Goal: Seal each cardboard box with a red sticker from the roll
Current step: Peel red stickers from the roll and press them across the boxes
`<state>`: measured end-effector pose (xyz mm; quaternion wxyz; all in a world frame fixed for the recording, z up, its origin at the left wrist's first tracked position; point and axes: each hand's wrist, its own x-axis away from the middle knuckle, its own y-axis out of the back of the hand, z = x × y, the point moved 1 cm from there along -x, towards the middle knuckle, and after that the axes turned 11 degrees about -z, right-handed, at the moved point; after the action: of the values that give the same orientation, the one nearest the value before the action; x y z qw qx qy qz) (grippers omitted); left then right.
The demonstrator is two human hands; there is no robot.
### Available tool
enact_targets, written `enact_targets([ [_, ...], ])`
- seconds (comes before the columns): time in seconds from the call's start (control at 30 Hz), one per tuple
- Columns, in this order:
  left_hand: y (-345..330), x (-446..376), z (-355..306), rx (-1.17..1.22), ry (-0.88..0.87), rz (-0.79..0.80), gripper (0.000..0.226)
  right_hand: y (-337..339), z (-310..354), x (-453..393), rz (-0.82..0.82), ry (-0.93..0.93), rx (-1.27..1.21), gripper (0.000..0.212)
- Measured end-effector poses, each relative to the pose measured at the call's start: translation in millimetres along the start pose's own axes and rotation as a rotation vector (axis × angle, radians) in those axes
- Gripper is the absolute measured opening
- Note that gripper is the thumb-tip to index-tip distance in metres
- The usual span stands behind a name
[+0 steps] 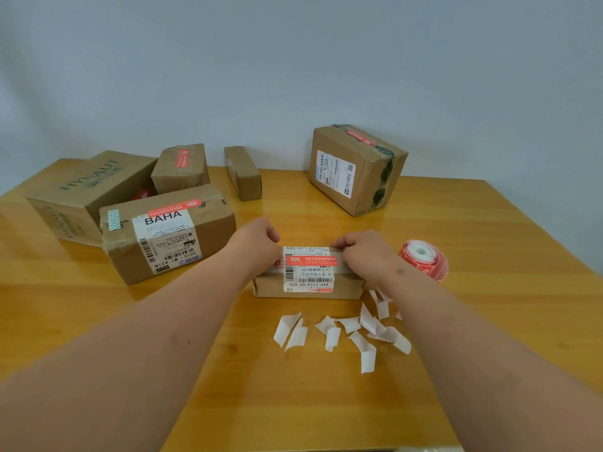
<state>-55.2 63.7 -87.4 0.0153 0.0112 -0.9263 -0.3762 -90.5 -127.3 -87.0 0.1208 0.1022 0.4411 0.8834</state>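
A small flat cardboard box [270, 290] with a white shipping label lies at the table's centre. A red sticker [310, 261] runs across its top. My left hand [257, 238] grips the box's left end with curled fingers. My right hand [365, 252] curls over the right end, its fingertips at the sticker's right tip. The red sticker roll [424, 259] lies on its side just right of my right hand. Red stickers also show on the BAHA box [208, 236], the small back-left box [182, 168] and the tilted right box [368, 177].
A big open HYNAUT box [88, 187] sits at the far left. A narrow box [244, 174] with no visible sticker lies at the back centre. Several white backing strips [346, 331] are scattered in front of the small box on the wooden table [489, 305]. A grey wall stands behind.
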Motion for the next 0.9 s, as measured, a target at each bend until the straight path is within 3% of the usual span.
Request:
enact_targets([
  [0.17, 8.3, -0.4, 2.5, -0.085, -0.03, 0.028, 0.018, 2.9, 9.7, 13.9, 0.15, 0.124, 0.239, 0.08],
  [0.33, 29.1, 5.6, 2.9, -0.326, -0.244, 0.02, 0.038, -23.2, 38.6, 16.0, 0.161, 0.278, 0.247, 0.089],
  [0.43, 45.5, 4.5, 12.4, -0.489, -0.251, 0.147, 0.058, -43.1, 63.8, 14.4, 0.124, 0.362, 0.201, 0.097],
  [0.5, 58.1, 2.5, 21.0, -0.641, -0.263, 0.139, 0.065, -56.1, 78.7, 12.3, 0.111, 0.389, 0.133, 0.099],
  [0.6, 71.2, 1.8, 32.7, -0.813, -0.406, -0.055, 0.064, -70.3, 103.9, 12.5, 0.106, 0.42, 0.034, 0.089],
  [0.7, 78.0, -0.1, 40.4, -0.863, -0.552, -0.234, 0.065, -79.6, 127.9, 10.3, 0.135, 0.498, 0.014, 0.06],
  [0.8, 83.0, -11.3, 46.3, -0.837, -0.524, -0.219, 0.054, -82.3, 137.8, -5.1, 0.101, 0.47, -0.061, 0.034],
  [0.9, 80.8, -24.6, 41.4, -0.715, -0.466, -0.15, 0.047, -79.0, 137.2, -37.0, -0.103, 0.375, -0.099, 0.033],
])
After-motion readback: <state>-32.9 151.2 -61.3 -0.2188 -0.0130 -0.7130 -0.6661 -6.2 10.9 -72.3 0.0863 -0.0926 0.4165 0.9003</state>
